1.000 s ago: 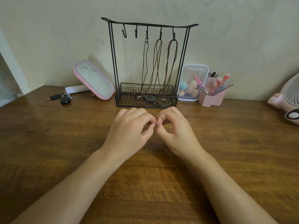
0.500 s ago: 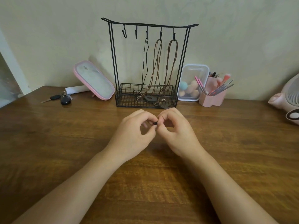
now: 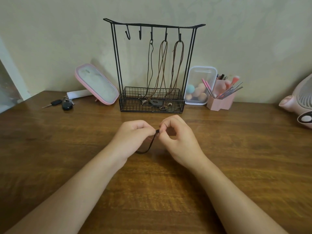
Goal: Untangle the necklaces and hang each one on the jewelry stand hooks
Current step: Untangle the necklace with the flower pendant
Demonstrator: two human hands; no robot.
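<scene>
1. Nearest, in front of the jewelry stand (image 3: 152, 24), both forearms reach out over the wooden table (image 3: 152, 191).
2. The hands meet just short of the stand's wire basket (image 3: 128, 105). The left hand (image 3: 133, 137) pinches a black cord necklace (image 3: 148, 147) between its thumb and curled fingers. The right hand (image 3: 179, 141) nips the same spot, a small dark lump (image 3: 157, 131) that may be a knot or a bead; I cannot tell which. A short loop of cord droops beneath the hands, and the rest is hidden under the left palm.
3. The cord looks light, thin and limp, so it likely keeps no shape and slips easily. It is best pinched close on either side of the lump and teased gently, since a hard pull would probably tighten any knot.
4. On the stand, one dark necklace (image 3: 149, 65) and two brown necklaces (image 3: 163, 65) hang from the three right-hand hooks, with their pendants (image 3: 156, 102) resting in the basket. The two left hooks (image 3: 127, 33) are bare.
5. Left of the stand are a pink mirror (image 3: 97, 83) and keys (image 3: 62, 103). To its right are a clear box of sponges (image 3: 197, 85), a pink brush holder (image 3: 221, 102) and a pink fan (image 3: 300, 102).
</scene>
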